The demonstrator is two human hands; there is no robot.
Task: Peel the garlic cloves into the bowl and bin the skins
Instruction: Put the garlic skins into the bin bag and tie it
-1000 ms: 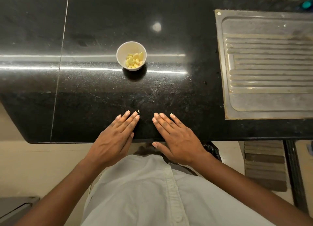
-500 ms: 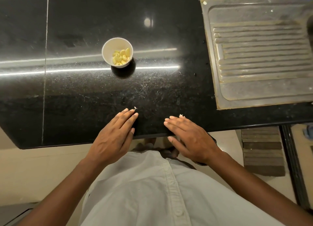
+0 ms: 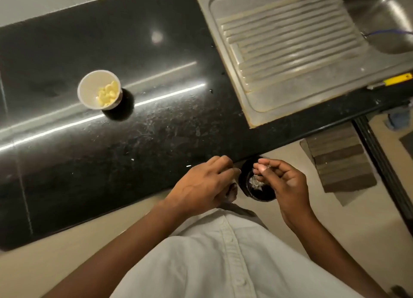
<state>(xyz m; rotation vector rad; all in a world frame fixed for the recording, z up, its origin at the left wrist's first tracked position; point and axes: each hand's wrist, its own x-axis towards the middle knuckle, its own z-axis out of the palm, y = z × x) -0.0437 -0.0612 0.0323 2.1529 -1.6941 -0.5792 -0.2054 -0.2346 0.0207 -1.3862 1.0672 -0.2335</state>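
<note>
A white bowl [image 3: 89, 83] holding several peeled yellow garlic cloves [image 3: 107, 94] stands on the black counter [image 3: 89, 163], left of centre. A small black bin [image 3: 245, 186] sits on the floor just below the counter's front edge, with pale garlic skins [image 3: 254, 182] inside. My left hand [image 3: 205, 181] rests at the counter's edge, its fingers bent loosely over the edge beside the bin. Over the bin, my right hand [image 3: 283, 181] pinches a small pale scrap of skin between thumb and fingertips. Two tiny skin scraps [image 3: 188, 165] lie on the counter near my left hand.
A steel draining board [image 3: 290, 58] and sink basin [image 3: 384, 18] fill the counter's right part. A yellow-handled tool [image 3: 397, 79] lies at the sink's front edge. A striped mat [image 3: 339, 159] lies on the floor to the right of the bin.
Both hands slid right along the counter's front edge. The right hand left the counter and now pinches over the bin; the left moved to the edge beside it. The view has tilted.
</note>
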